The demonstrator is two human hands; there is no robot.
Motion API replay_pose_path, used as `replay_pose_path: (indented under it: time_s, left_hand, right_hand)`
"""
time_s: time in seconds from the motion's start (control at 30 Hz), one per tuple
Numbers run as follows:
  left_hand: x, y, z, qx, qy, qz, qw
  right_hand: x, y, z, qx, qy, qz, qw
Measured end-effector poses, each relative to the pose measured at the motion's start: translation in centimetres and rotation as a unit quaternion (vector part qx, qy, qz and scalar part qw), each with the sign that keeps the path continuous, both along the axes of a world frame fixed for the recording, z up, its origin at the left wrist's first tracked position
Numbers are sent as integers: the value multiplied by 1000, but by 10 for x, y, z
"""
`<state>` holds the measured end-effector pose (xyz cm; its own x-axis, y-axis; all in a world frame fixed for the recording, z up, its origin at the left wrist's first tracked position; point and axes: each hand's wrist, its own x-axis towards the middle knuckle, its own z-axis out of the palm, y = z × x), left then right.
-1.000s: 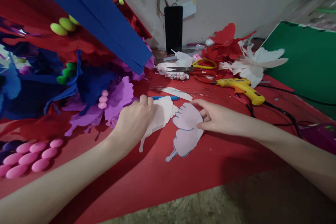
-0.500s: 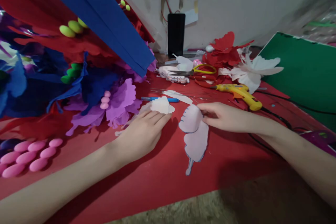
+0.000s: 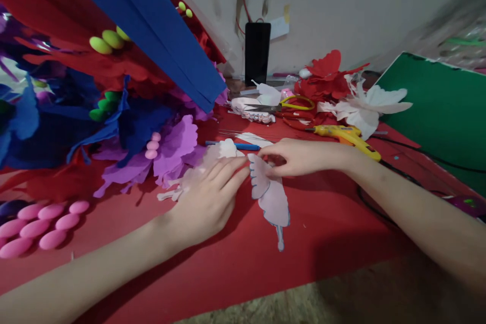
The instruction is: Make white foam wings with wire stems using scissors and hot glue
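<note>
My right hand [image 3: 298, 156] pinches a pale wing-shaped cutout [image 3: 274, 200] by its upper edge. Blue outline runs along the cutout's scalloped rim, and its narrow tail points toward me. To the left, my left hand [image 3: 208, 195] lies palm down with its fingers stretched out, resting over thin white cutouts [image 3: 192, 177]. Its fingertips come close to the wing cutout's scalloped side; whether they touch is unclear. Just beyond both hands is a blue pen [image 3: 246, 147], partly covered by white scalloped material.
Yellow-handled scissors [image 3: 296, 104] and a yellow glue gun [image 3: 337, 134] with a black cord lie behind my right hand. Purple petals [image 3: 176, 149] and pink oval pieces [image 3: 53, 240] are at left. A phone [image 3: 257, 53] stands against the wall; a green board [image 3: 436, 111] is at right.
My right hand has moved left with the wing cutout, bringing it next to my left fingertips. The cutout has turned, its tail swinging slightly right. My left hand has barely shifted.
</note>
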<state>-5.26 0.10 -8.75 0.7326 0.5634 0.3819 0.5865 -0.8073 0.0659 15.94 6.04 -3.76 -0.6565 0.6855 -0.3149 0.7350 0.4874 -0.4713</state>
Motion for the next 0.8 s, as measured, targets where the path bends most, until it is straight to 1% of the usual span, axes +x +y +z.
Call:
replay_pose_path:
  time_s: [0.07, 0.1, 0.2, 0.27, 0.33, 0.43, 0.53, 0.6, 0.73, 0.8]
  left_hand:
    - [1, -7, 1, -7, -48, 7, 999]
    - [1, -9, 2, -6, -72, 17, 997]
    - [1, -14, 5, 13, -114, 23, 993]
    - [1, -15, 6, 10, -93, -2, 996]
    - [3, -16, 6, -15, -34, -36, 999]
    - [7, -17, 3, -76, 39, -66, 994]
    - [9, -18, 1, -125, 39, -73, 989]
    - [8, -18, 1, -130, 23, -75, 988]
    - [7, -18, 3, -105, 3, -96, 990]
    - [7, -18, 4, -105, -5, -108, 989]
  right_hand:
    - [-1, 7, 7, 6, -20, -4, 1000]
    - [-1, 11, 10, 23, -28, -12, 999]
    - [-4, 27, 10, 107, -50, -57, 991]
    - [-6, 38, 5, 153, -67, -96, 981]
    - [-9, 46, -2, 169, -78, -119, 975]
    - [-11, 54, -10, 162, -80, -127, 975]
    - [-10, 59, -15, 136, -69, -123, 981]
    - [-9, 61, -17, 120, -60, -123, 983]
    - [-6, 66, -19, 100, -35, -124, 987]
    - [-5, 67, -18, 98, -17, -126, 987]
